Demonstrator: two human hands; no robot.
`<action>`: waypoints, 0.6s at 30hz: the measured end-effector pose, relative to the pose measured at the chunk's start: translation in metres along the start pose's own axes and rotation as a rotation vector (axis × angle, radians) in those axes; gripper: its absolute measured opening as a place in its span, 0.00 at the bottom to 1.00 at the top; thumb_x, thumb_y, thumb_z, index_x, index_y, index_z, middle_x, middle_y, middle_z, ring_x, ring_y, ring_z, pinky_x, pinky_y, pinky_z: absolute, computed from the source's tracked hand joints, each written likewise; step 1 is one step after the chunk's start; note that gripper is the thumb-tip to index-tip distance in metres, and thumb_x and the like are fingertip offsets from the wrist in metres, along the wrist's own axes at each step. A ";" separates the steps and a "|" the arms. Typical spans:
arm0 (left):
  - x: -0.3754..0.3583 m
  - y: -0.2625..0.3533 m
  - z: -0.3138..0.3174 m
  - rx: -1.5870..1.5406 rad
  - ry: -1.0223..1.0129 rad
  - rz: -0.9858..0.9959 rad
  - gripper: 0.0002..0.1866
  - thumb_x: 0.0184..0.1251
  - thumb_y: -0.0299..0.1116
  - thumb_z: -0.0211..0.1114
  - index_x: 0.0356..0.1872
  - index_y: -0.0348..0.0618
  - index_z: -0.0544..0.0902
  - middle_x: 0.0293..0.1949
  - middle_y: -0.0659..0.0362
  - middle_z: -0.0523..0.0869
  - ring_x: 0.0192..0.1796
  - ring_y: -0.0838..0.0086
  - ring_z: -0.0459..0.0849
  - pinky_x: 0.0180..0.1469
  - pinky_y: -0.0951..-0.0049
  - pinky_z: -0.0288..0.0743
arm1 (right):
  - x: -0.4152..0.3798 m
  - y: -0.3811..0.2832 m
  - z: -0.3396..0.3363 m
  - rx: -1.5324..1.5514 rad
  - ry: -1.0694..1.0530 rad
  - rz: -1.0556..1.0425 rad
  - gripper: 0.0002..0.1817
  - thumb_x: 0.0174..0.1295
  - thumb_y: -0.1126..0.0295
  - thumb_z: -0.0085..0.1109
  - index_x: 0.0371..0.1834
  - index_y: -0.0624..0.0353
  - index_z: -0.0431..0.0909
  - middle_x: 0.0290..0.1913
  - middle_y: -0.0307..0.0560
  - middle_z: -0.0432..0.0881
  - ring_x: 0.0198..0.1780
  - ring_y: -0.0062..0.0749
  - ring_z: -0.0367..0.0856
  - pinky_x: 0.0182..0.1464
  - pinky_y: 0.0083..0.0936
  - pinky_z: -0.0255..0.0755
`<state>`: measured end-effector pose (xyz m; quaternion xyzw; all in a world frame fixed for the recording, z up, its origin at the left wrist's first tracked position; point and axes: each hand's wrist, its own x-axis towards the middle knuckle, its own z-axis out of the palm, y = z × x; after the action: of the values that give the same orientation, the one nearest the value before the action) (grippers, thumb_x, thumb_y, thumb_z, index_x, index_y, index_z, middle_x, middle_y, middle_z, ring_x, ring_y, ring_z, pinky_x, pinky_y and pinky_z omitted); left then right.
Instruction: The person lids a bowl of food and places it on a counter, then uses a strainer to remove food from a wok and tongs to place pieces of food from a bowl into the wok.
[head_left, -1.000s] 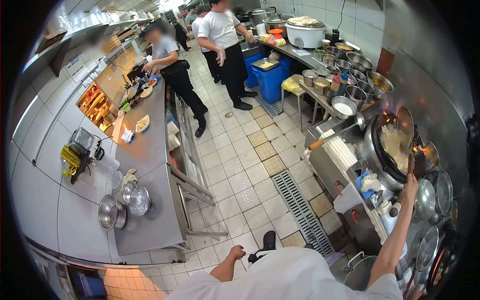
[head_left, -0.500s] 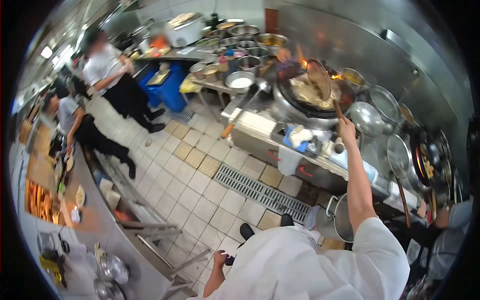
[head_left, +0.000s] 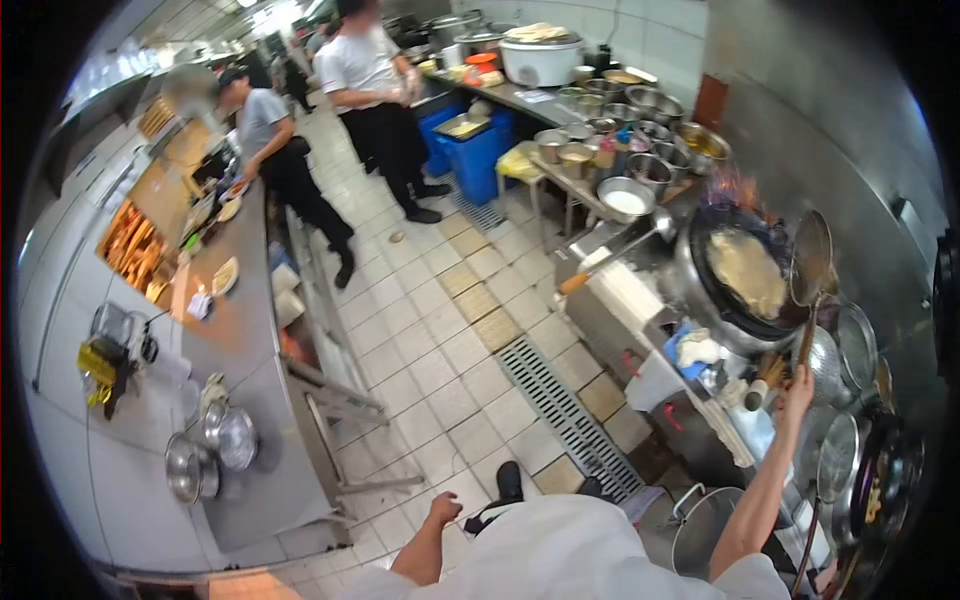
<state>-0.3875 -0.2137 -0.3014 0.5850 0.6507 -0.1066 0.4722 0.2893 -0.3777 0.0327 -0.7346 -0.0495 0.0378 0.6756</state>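
Observation:
My right hand (head_left: pixel 797 393) grips the wooden handle of a round wire skimmer (head_left: pixel 811 260). Its mesh is tilted up beside the right rim of a wok (head_left: pixel 706 282). Pale, bubbling food or liquid (head_left: pixel 748 275) fills the wok, and flames (head_left: pixel 738 187) rise behind it. At my left side, my left hand (head_left: pixel 444 508) hangs low with its fingers curled in and nothing visible in them. A ladle (head_left: pixel 625 253) with a wooden handle lies across the counter left of the wok. Below the wok sits a crumpled white cloth (head_left: pixel 697 347) on something blue.
Metal bowls and a white bowl (head_left: pixel 626 198) crowd the side table. A second wok (head_left: pixel 880 490) and strainers stand at right. Near my legs is a large pot (head_left: pixel 705 535). Two people (head_left: pixel 375 95) (head_left: pixel 268 135) stand beyond. A floor drain grate (head_left: pixel 570 425) crosses the tiles.
The view has swung left. The skimmer has moved from above the wok's contents to its right rim, still in my right hand. My left hand stays low and curled.

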 end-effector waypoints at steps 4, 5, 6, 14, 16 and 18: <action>-0.006 0.011 -0.003 -0.146 0.003 0.004 0.23 0.42 0.30 0.63 0.45 0.39 0.76 0.21 0.52 0.82 0.21 0.71 0.81 0.24 0.73 0.75 | 0.099 0.083 -0.011 -0.208 0.124 -0.306 0.18 0.63 0.63 0.40 0.51 0.62 0.68 0.23 0.40 0.72 0.13 0.20 0.65 0.09 0.20 0.53; -0.006 0.001 -0.009 -0.182 0.027 -0.003 0.22 0.43 0.30 0.63 0.45 0.38 0.76 0.20 0.53 0.82 0.21 0.70 0.81 0.24 0.74 0.75 | 0.145 0.121 -0.023 -0.267 0.163 -0.456 0.18 0.63 0.63 0.40 0.50 0.63 0.69 0.25 0.42 0.74 0.13 0.22 0.67 0.10 0.21 0.55; -0.008 0.001 -0.013 -0.179 0.002 -0.013 0.24 0.42 0.30 0.64 0.46 0.39 0.76 0.22 0.52 0.82 0.22 0.70 0.82 0.26 0.73 0.76 | 0.127 0.105 -0.014 -0.145 0.061 -0.260 0.14 0.62 0.62 0.41 0.41 0.60 0.69 0.23 0.42 0.73 0.13 0.23 0.66 0.10 0.22 0.54; 0.030 -0.053 0.015 -0.341 -0.063 -0.004 0.23 0.35 0.30 0.69 0.40 0.36 0.79 0.31 0.50 0.83 0.34 0.66 0.82 0.37 0.72 0.76 | 0.022 -0.010 0.092 0.637 -0.167 0.528 0.09 0.63 0.63 0.43 0.33 0.54 0.58 0.17 0.37 0.61 0.10 0.16 0.50 0.09 0.13 0.42; 0.027 -0.047 0.011 -0.432 -0.082 0.015 0.24 0.34 0.28 0.70 0.40 0.35 0.79 0.31 0.49 0.83 0.31 0.67 0.82 0.33 0.73 0.76 | 0.031 -0.012 0.095 0.678 -0.218 0.636 0.10 0.64 0.62 0.42 0.31 0.54 0.59 0.16 0.37 0.62 0.10 0.16 0.51 0.08 0.13 0.42; 0.014 -0.033 0.005 -0.380 -0.085 0.051 0.24 0.35 0.26 0.69 0.41 0.34 0.78 0.31 0.48 0.82 0.30 0.67 0.82 0.31 0.73 0.75 | 0.029 -0.014 0.093 0.738 -0.260 0.719 0.09 0.64 0.62 0.42 0.29 0.54 0.60 0.15 0.37 0.62 0.09 0.16 0.51 0.08 0.14 0.42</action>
<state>-0.4121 -0.2174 -0.3283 0.4966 0.6236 0.0054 0.6038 0.3062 -0.2811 0.0397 -0.4077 0.1385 0.3727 0.8220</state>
